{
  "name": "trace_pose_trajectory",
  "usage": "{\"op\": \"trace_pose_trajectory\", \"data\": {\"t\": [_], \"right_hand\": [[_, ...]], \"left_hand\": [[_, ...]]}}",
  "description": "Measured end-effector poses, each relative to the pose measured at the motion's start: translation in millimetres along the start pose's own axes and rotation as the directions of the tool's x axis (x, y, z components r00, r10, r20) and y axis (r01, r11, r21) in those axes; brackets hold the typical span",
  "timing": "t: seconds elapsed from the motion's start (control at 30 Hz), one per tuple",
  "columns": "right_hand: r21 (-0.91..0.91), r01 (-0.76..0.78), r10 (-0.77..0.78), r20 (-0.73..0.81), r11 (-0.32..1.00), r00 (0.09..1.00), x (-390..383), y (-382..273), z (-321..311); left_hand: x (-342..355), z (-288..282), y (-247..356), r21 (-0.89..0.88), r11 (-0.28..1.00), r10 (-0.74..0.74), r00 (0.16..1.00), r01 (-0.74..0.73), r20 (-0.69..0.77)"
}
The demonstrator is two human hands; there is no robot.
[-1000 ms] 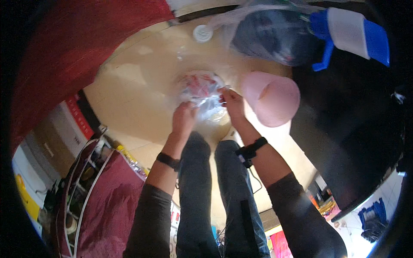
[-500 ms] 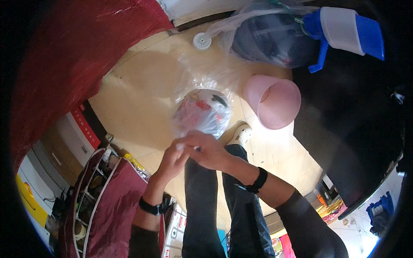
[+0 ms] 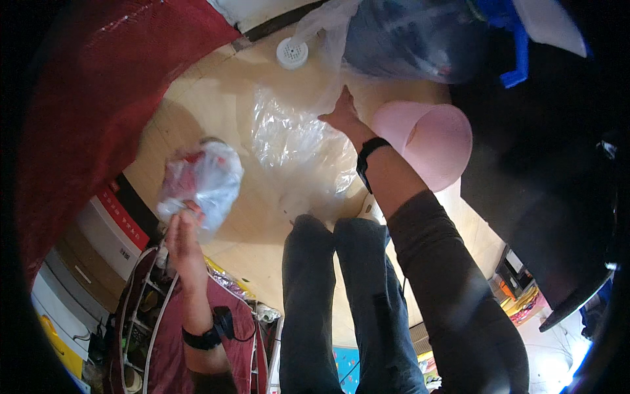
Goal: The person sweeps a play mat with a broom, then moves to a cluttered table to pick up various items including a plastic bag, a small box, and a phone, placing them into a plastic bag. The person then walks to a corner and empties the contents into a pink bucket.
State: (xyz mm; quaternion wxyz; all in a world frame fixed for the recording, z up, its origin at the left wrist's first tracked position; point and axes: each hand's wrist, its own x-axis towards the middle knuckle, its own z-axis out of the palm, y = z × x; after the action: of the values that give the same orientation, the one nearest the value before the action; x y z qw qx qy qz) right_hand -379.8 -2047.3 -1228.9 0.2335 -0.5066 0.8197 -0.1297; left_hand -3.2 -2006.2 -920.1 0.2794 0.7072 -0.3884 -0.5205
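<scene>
At the left, my left hand [image 3: 182, 246] is closed on the gathered neck of a translucent plastic bag [image 3: 220, 174]. Something bulky with red and white colouring fills the bag, which is blurred and hangs above the tile floor. My right hand [image 3: 344, 118] reaches out at the upper middle, thumb and fingers apart, with nothing visible in it. It is just beside a crumpled clear plastic sheet or bag [image 3: 279, 134] that lies spread on the floor before my knees. Whether the right fingertips touch plastic, I cannot tell.
A pink wastebasket [image 3: 420, 134] leans right of my right wrist. Behind lies a large water bottle [image 3: 407, 39] with a blue pump [image 3: 522, 49] and a white perforated disc [image 3: 292, 54]. A maroon fabric rack [image 3: 177, 335] stands near left, a black surface [image 3: 531, 190] at right.
My hands, together over the filled bag before, are now apart. The left has carried the bag leftward; the right has stretched forward. The clear plastic is now uncovered.
</scene>
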Motion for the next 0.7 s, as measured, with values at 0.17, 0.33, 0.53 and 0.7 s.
{"op": "trace_pose_trajectory", "data": {"t": [0.17, 0.33, 0.53, 0.7], "right_hand": [[-0.079, -0.035, 0.065, 0.408, 0.996, 0.91, -70, -30, -52], [0.086, 0.365, -0.372, 0.326, 0.927, 0.869, -191, -63, -225], [0.133, 0.58, -0.588, 0.324, 0.804, 0.741, -251, -99, -374], [0.135, 0.588, -0.6, 0.276, 0.798, 0.751, -267, -120, -432]], "left_hand": [[39, -3, 0, 0.13, 0.989, 0.082, 0.995, -0.074, -0.06], [67, 27, 1, 0.04, 0.995, 0.092, 0.994, -0.09, -0.062], [153, 96, -44, -0.182, 0.983, 0.011, 0.994, 0.009, 0.109], [161, 128, -35, 0.12, 0.986, 0.08, 0.963, -0.114, 0.258]]}}
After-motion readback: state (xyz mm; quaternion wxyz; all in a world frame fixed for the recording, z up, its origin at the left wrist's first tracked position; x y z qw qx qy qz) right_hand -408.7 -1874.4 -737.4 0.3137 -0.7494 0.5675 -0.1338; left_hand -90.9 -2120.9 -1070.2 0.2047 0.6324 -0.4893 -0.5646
